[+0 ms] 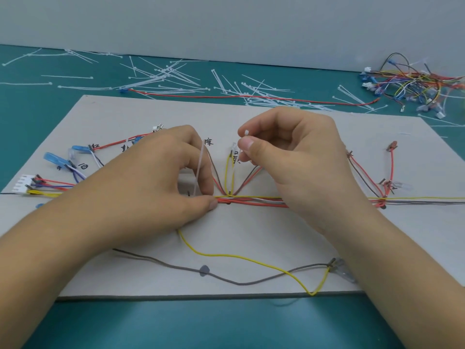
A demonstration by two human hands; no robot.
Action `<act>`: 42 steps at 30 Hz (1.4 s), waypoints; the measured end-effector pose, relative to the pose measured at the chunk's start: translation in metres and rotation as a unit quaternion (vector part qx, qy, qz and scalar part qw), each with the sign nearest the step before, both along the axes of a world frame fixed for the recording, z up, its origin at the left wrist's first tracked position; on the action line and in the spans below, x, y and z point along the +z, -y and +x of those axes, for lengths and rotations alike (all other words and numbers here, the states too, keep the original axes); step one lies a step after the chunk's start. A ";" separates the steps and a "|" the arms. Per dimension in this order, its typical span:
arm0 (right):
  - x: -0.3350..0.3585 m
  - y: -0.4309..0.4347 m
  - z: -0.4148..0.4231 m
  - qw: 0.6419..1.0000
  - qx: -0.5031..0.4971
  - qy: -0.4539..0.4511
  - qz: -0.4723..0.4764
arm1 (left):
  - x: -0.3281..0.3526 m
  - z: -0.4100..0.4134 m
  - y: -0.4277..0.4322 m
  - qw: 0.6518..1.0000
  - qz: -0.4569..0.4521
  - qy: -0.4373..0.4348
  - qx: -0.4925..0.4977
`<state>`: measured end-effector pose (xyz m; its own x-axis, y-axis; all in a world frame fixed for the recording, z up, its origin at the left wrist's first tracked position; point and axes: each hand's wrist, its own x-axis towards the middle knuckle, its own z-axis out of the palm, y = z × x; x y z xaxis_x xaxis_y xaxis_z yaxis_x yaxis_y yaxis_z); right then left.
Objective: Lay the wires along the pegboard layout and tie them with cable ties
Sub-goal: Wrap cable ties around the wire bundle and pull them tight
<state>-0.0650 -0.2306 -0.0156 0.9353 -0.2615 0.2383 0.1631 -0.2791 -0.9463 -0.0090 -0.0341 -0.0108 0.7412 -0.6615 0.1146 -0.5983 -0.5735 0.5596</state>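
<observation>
A grey pegboard (251, 235) lies before me with red, yellow, white and brown wires laid along it. They gather into a horizontal bundle (251, 200) across the middle. My left hand (156, 187) pinches this bundle at its left end, and a white cable tie strip (200, 167) rises from between its fingers. My right hand (297, 159) rests over the bundle and pinches the head of a white cable tie (245, 134) between thumb and forefinger. Loose yellow (239, 256) and brown wires (239, 282) sag toward the board's front edge.
Many spare white cable ties (171, 76) are scattered on the teal table behind the board. A long red wire (239, 96) lies among them. A tangled heap of coloured wires (415, 84) sits at the far right. Blue terminals (54, 158) and a white connector (25, 185) lie at the board's left.
</observation>
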 end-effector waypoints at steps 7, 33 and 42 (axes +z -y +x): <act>-0.005 0.000 0.000 0.998 0.018 -0.033 -0.043 | 0.003 -0.001 0.002 0.998 0.054 -0.008 -0.021; -0.006 -0.003 -0.003 0.989 0.056 -0.047 -0.126 | 0.000 -0.006 0.000 0.998 0.011 0.029 -0.049; -0.006 -0.003 -0.002 0.984 0.051 -0.053 -0.160 | 0.001 -0.010 0.002 0.997 0.015 0.043 -0.058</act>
